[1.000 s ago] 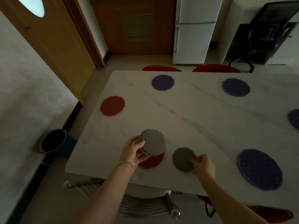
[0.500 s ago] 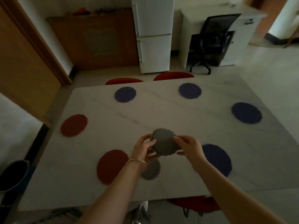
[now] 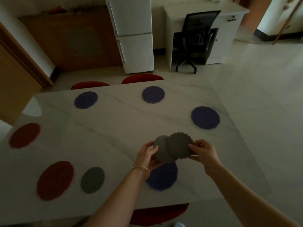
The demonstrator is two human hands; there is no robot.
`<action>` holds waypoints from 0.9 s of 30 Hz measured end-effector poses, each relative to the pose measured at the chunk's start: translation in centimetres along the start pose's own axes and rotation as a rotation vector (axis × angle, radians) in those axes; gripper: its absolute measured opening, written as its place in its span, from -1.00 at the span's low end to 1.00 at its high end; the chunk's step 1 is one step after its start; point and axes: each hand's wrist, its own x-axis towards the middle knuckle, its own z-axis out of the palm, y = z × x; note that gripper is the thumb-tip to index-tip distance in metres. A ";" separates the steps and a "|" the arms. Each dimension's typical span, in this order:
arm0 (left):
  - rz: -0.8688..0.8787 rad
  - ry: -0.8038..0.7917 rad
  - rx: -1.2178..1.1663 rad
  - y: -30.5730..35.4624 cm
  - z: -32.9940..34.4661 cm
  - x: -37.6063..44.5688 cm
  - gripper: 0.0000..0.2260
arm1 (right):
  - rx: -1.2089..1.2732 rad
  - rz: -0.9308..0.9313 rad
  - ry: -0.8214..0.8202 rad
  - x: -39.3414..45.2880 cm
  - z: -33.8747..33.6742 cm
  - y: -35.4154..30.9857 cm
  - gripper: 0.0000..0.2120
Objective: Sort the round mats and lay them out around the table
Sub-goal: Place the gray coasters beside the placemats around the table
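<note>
Above the white marble table [image 3: 114, 128] my left hand [image 3: 146, 156] grips a small stack of grey scalloped mats [image 3: 161, 153]. My right hand [image 3: 202, 150] pinches the top grey mat [image 3: 180, 145], slid partly off the stack to the right. One grey mat [image 3: 93, 179] lies flat near the front edge, beside a large red mat [image 3: 55, 180]. Another red mat [image 3: 24, 135] lies at the left edge. Blue mats lie at the far left [image 3: 85, 100], far middle [image 3: 153, 94], right [image 3: 205, 117] and under my left wrist [image 3: 164, 177].
Red chair seats show beyond the far edge [image 3: 141, 78] and under the near edge [image 3: 157, 213]. Behind stand a white fridge [image 3: 132, 35], a black office chair [image 3: 195, 40] at a white desk, and a wooden door [image 3: 14, 71] at left. Open floor lies to the right.
My view swung right along the table. My right hand left the grey mat on the table, came up to the stack and slid the top mat to the right.
</note>
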 end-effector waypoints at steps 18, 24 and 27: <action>-0.027 0.099 0.000 -3.4 1.8 1.8 -0.85 | -0.043 0.140 0.106 1.5 -7.6 6.9 -0.94; -0.024 0.099 -0.006 -4.2 1.1 0.9 -0.85 | -0.164 0.085 0.137 1.2 -7.7 7.8 -0.92; -0.024 0.118 0.001 -4.5 1.0 0.6 -0.86 | -0.284 0.044 0.151 1.3 -8.0 8.2 -0.84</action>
